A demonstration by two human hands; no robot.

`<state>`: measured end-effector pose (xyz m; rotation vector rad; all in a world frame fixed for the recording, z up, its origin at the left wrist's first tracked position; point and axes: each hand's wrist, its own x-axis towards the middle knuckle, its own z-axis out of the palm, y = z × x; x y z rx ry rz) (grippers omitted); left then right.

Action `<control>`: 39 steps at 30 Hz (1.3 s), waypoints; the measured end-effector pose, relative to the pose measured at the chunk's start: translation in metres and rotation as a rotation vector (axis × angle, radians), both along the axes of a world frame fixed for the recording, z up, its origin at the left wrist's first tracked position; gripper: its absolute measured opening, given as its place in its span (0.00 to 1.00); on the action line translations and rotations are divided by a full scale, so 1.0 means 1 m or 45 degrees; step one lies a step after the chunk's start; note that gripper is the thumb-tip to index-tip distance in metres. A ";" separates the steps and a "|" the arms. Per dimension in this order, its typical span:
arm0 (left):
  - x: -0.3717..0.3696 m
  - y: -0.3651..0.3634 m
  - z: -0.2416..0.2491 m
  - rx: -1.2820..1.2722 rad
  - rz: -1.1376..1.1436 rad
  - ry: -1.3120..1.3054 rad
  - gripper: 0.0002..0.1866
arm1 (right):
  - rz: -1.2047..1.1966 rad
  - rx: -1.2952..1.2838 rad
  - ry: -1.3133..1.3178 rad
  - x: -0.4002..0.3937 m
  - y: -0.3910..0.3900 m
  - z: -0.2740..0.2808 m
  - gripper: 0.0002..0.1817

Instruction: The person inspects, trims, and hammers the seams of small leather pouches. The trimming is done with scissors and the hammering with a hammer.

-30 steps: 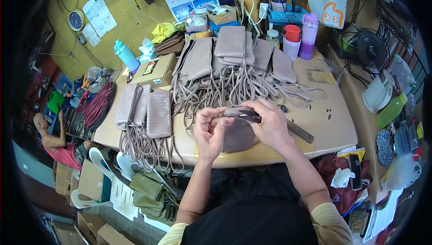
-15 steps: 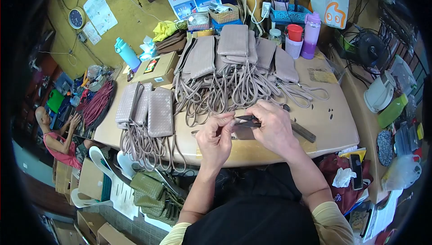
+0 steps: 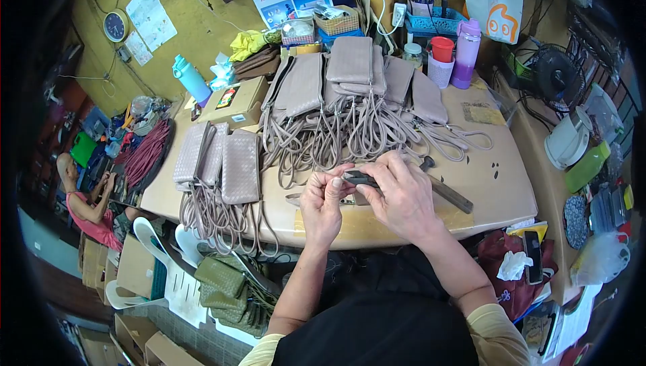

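Over the front of the table, my right hand is wrapped round a small dark tool, perhaps pliers or snips. The fingers of my left hand are pinched at the tool's tip; what they hold is too small to make out. Behind my hands lie stacked taupe pouches with looped straps. More woven pouches lie to the left of my hands. A hammer rests just right of my right hand.
A cardboard box, a blue bottle, a red cup and a purple bottle stand at the back. Green pouches lie on a white chair. Another person sits at far left.
The tool and my right hand have turned and moved slightly left, closer to my left fingers. More of the hammer's head shows. The other person's hands have moved slightly.
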<state>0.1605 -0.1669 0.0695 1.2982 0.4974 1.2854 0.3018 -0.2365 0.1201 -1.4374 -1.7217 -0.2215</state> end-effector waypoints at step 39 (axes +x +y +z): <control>-0.011 -0.035 -0.050 1.432 0.314 0.728 0.16 | -0.533 -0.526 -0.222 0.123 -0.050 -0.132 0.21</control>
